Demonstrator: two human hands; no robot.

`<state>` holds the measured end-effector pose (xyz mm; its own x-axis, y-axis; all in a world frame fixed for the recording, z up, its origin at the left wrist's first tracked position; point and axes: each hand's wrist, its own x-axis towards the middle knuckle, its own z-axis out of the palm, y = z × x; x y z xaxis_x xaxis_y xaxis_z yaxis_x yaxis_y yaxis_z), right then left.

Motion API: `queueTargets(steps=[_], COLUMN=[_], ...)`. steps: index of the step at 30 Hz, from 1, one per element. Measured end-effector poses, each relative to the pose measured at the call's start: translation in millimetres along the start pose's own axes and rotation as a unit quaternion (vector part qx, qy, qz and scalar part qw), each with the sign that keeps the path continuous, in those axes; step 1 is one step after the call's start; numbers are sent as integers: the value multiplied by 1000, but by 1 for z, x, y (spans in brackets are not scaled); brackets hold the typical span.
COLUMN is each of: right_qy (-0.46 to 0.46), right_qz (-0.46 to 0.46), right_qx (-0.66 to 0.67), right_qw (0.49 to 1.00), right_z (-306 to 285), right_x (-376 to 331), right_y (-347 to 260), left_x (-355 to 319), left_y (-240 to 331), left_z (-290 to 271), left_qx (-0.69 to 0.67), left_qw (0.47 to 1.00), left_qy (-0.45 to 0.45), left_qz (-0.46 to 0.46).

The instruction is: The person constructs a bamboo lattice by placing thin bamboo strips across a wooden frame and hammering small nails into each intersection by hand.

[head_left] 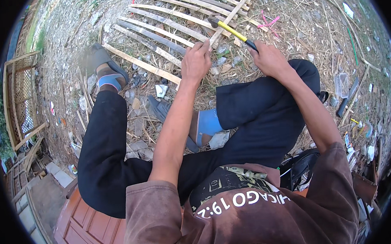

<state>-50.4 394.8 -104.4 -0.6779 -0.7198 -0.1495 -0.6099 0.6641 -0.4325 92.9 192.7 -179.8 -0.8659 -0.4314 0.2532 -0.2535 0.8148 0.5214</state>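
Observation:
My right hand (267, 57) grips the black end of a hammer (230, 29) with a yellow handle; its dark head hangs over a crossing bamboo strip (232, 15). My left hand (196, 61) is closed and pressed on the lower end of that strip, where it crosses a panel of flat bamboo slats (165, 23) lying on the ground. Whether the left fingers pinch a nail is too small to tell. I sit with black-trousered legs spread, one foot in a grey and blue sandal (108, 69) at the left, the other tucked in below my left forearm.
Dry straw, leaves and litter cover the ground. A woven bamboo lattice frame (20, 94) stands at the far left. A brown wooden door panel (86, 227) lies under me. A clear plastic box (341, 84) and a dark tool lie at the right.

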Motion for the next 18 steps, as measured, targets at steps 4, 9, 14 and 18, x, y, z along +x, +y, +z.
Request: queueTargets(steps=[4, 9, 14, 18], right_qy=[4, 66, 9, 102], right_qz=[-34, -22, 6, -34], right_qx=[25, 135, 6, 142], right_qw=[999, 988, 1000, 984], right_z=[-37, -38, -44, -60], right_x=[6, -16, 11, -10], right_y=[-54, -57, -47, -83], left_x=[-6, -7, 5, -9], left_y=[-8, -4, -6, -10], left_z=[-8, -21, -6, -19], left_qx=[10, 10, -1, 13], left_qw=[1000, 999, 999, 999], left_qy=[-3, -2, 5, -4], left_qz=[-22, -33, -35, -42])
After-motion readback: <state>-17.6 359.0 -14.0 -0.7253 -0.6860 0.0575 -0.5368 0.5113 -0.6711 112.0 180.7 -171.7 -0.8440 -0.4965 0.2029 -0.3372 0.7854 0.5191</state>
